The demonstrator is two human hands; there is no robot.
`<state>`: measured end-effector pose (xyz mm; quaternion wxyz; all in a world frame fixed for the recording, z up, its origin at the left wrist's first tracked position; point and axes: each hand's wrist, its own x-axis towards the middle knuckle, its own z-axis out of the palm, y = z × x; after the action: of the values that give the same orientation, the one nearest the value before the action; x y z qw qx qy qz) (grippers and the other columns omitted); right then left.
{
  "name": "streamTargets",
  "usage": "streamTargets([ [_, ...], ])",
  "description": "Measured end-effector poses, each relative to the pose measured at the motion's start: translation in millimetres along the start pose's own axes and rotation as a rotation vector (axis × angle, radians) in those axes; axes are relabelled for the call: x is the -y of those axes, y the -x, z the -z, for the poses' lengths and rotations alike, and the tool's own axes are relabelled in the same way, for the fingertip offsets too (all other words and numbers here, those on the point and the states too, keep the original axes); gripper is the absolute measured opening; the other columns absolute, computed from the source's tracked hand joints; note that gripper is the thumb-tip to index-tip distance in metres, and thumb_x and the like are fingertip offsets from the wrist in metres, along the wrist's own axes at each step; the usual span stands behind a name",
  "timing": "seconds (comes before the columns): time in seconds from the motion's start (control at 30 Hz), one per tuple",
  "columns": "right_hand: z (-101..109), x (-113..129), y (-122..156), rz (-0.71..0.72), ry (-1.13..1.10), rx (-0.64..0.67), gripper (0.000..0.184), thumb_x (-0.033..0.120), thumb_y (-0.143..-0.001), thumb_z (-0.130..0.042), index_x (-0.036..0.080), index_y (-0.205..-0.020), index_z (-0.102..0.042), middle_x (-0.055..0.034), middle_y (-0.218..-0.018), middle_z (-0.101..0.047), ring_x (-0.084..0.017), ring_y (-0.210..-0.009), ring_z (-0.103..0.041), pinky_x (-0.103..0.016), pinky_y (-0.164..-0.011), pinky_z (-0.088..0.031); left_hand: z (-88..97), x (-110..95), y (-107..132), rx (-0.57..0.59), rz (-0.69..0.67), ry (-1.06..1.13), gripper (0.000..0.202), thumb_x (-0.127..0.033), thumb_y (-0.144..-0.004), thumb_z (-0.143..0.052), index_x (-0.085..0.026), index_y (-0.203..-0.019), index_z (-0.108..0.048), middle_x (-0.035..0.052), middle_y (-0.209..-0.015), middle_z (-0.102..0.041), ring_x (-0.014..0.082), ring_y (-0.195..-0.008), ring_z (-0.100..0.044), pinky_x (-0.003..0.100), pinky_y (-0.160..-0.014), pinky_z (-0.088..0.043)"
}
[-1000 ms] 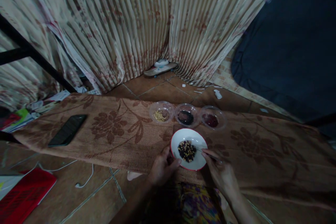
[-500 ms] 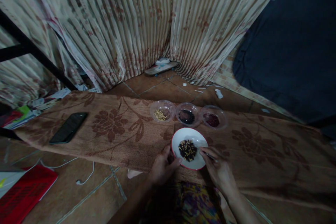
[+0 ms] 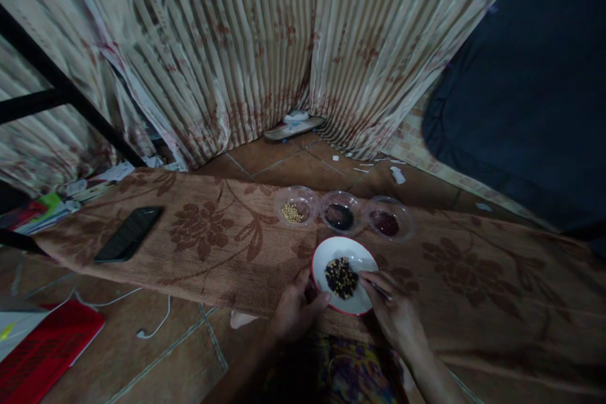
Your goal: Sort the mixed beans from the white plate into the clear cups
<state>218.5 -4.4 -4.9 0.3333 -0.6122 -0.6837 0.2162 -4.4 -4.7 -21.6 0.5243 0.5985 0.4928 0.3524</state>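
Plate (image 3: 331,252), white and red-rimmed, holds mixed beans (image 3: 341,278).

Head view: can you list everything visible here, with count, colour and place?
white plate: one, red-rimmed, on the cloth's near edge, holding mixed beans.
clear bowls: three, in a row behind the plate; yellow, black and red contents, left to right.
cloth: one, brown floral, spread before the person.
phone: one, black, on the cloth's left end.
curtains: beige striped, behind.
red book: one, floor, lower left.
cable: one, white, floor.
sandal: one, by the curtains.
left hand: thumb on the plate's rim.
right hand: pinches a thin tool at the plate.
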Motion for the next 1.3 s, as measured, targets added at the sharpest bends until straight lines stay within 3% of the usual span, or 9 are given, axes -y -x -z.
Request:
streamTargets([
  [0.43,2.2,4.1,-2.5,0.069,0.083,-0.040,0.030,0.041,-0.092,-0.047,0.025,-0.100,-0.070,-0.0060,-0.104,-0.071,-0.021,-0.093,-0.067,-0.034,-0.082,-0.052,0.7,-1.0,0.7,0.004,-0.008,-0.004,0.047,-0.037,-0.084,-0.060,-0.020,-0.127,-0.051,-0.0005,-0.082,-0.064,0.0154,-0.073,-0.057,0.024,-0.070,-0.048],
  [0.8,1.3,8.9,-2.0,0.012,0.072,-0.053,0.029,0.043,-0.090,-0.049,0.024,-0.096,-0.069,-0.0054,-0.099,-0.072,-0.021,-0.094,-0.067,-0.034,-0.082,-0.052,1.9,-2.8,-0.5,0.013,-0.013,-0.010,0.048,-0.036,-0.084,-0.061,-0.020,-0.128,-0.051,0.0030,-0.096,-0.068,0.0188,-0.088,-0.061,0.028,-0.083,-0.049],
  [1.3,4.6,3.8,2.0,0.035,0.021,-0.025,0.026,0.041,-0.090,-0.050,0.024,-0.097,-0.069,-0.0063,-0.100,-0.071,-0.021,-0.094,-0.066,-0.032,-0.080,-0.053,0.1,0.7,0.4,-0.024,-0.002,0.031,0.054,-0.039,-0.079,-0.065,-0.018,-0.128,-0.052,0.0015,-0.086,-0.068,0.0177,-0.079,-0.060,0.027,-0.075,-0.050],
])
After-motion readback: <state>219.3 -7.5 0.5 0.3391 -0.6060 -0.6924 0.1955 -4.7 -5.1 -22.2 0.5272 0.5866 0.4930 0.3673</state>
